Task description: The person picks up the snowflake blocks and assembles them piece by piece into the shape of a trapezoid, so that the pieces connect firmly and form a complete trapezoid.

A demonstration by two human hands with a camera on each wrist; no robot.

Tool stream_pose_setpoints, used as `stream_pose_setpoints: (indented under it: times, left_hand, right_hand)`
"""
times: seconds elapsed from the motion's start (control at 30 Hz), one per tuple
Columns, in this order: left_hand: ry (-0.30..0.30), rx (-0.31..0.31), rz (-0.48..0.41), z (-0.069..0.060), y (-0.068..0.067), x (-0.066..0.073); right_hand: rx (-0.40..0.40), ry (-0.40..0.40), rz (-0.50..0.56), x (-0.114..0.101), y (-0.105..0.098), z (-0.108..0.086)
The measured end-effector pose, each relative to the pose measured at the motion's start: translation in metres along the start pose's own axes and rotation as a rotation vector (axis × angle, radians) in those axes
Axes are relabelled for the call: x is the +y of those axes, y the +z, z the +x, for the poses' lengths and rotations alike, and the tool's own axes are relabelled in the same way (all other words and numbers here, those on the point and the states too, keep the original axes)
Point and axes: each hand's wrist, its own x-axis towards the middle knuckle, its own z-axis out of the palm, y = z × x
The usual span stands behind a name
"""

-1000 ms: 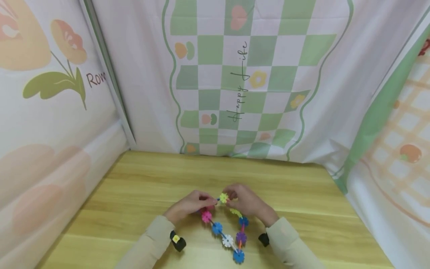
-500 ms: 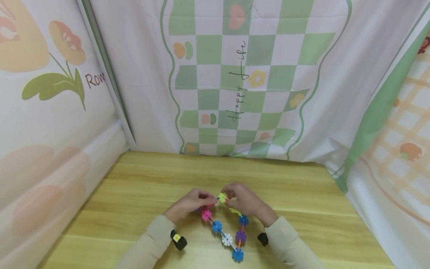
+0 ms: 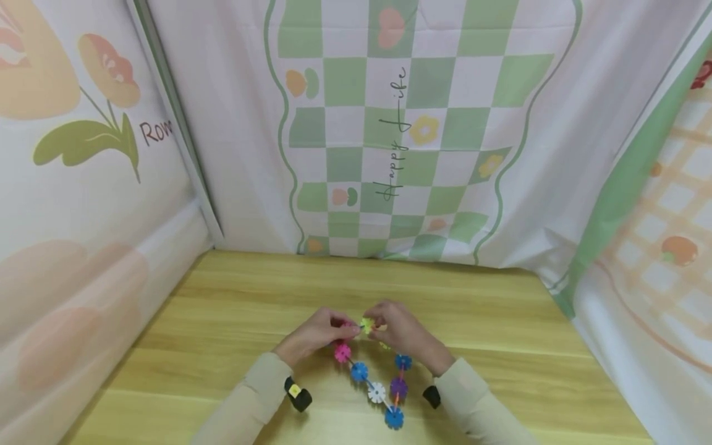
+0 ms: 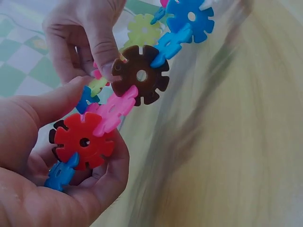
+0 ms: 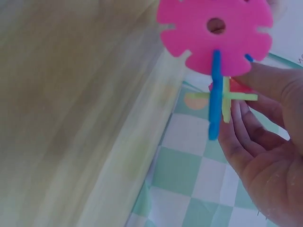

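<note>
A chain of notched plastic snowflake discs hangs in a loop between my two hands. In the head view my left hand (image 3: 317, 334) grips its left end, and my right hand (image 3: 408, 337) pinches the other end beside a yellow-green disc (image 3: 367, 326). The left wrist view shows a red disc (image 4: 98, 150), a pink disc (image 4: 113, 116) and a brown disc (image 4: 129, 85) linked near my left palm. Lower in the loop are a blue disc (image 3: 359, 371), a white disc (image 3: 376, 392) and a purple disc (image 3: 398, 388). My fingers partly hide the joint between the ends.
The wooden table (image 3: 250, 284) lies under both hands. A checked cloth (image 3: 389, 154) hangs behind it, with printed cloths (image 3: 100, 204) at the left and right sides. Black bands (image 3: 298, 395) sit at both wrists.
Both hands have edged slightly farther from me and closer together. The lower part of the chain has shifted a little the same way.
</note>
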Motion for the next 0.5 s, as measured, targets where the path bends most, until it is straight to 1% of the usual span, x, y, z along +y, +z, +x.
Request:
stream_pose_setpoints:
  times: [0.1,0.2,0.3,0.37,0.43,0.5]
  left_hand:
    - [0.013,-0.011,-0.026,0.001,0.001,-0.001]
    - [0.016,-0.014,-0.042,0.000,0.001,-0.002]
    - [0.004,-0.004,-0.041,-0.001,0.000,-0.003]
    - [-0.004,0.004,-0.036,-0.002,-0.001,-0.004]
    - [-0.007,0.012,-0.025,-0.003,-0.003,-0.005]
    - [-0.011,0.017,-0.020,-0.003,-0.003,-0.006]
  right_hand:
    - [-0.037,0.052,0.056,0.005,-0.007,-0.003]
    - [-0.045,0.124,0.092,0.011,-0.020,-0.013]
    - [-0.021,0.197,0.107,0.020,-0.034,-0.029]
    - [-0.014,0.217,0.113,0.028,-0.041,-0.041]
    - [-0.027,0.232,0.132,0.035,-0.045,-0.054]
    - [-0.066,0.244,0.169,0.039,-0.045,-0.066]
